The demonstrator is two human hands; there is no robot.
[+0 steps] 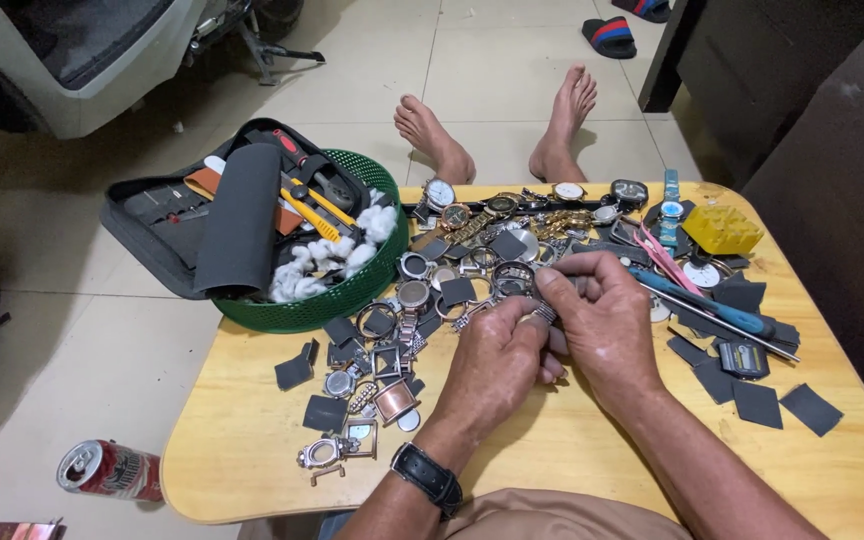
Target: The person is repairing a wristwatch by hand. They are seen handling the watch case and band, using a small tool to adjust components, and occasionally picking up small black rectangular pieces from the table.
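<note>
table (252, 450): watch parts (392, 340) centre-left | basket (352, 295) on far-left corner, tool case (167, 220) left of it | screwdriver (712, 305) right | can (110, 470) on floor, left

Near desk (252, 460) edge lies bare; watch parts (382, 370), green basket (352, 295) and screwdriver (717, 310) crowd the far half.
</note>
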